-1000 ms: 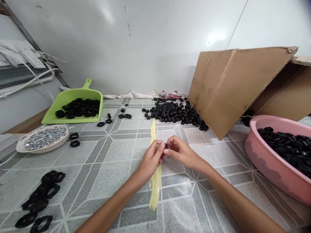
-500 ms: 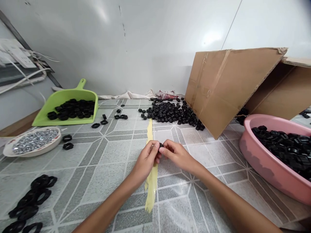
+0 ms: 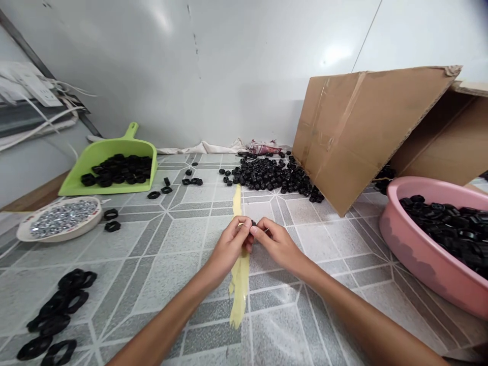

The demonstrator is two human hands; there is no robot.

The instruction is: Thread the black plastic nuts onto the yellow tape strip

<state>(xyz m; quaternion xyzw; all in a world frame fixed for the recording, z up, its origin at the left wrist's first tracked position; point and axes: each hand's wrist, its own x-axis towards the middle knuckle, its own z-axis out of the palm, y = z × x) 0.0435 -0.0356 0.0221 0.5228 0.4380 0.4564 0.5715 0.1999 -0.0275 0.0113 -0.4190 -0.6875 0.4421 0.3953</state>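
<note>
Both hands meet over the middle of the tiled surface, thumbs and fingertips pinched around a small black plastic piece (image 3: 253, 222). My left hand (image 3: 233, 241) grips it from the left, and my right hand (image 3: 277, 241) closes on its right side. Most of the piece is covered by the fingers. Beneath them runs a strip of yellow tape (image 3: 239, 295). Beyond the hands lies a heap of small black plastic pieces (image 3: 263, 174). Loose black rings (image 3: 55, 323) lie at the lower left, with hexagonal-looking outlines.
A green dustpan (image 3: 70, 185) with black rings stands at the back left. Before it, a white dish (image 3: 25, 235) holds many small shiny metal parts. On the right are a tilted cardboard box (image 3: 343, 132) and a pink basin (image 3: 396, 234) of black pieces. A power strip (image 3: 38, 89) hangs far left.
The view has shifted slightly, so the surroundings sit a little further right. My fingertips have closed in, covering more of the black piece; both hands still hold it.
</note>
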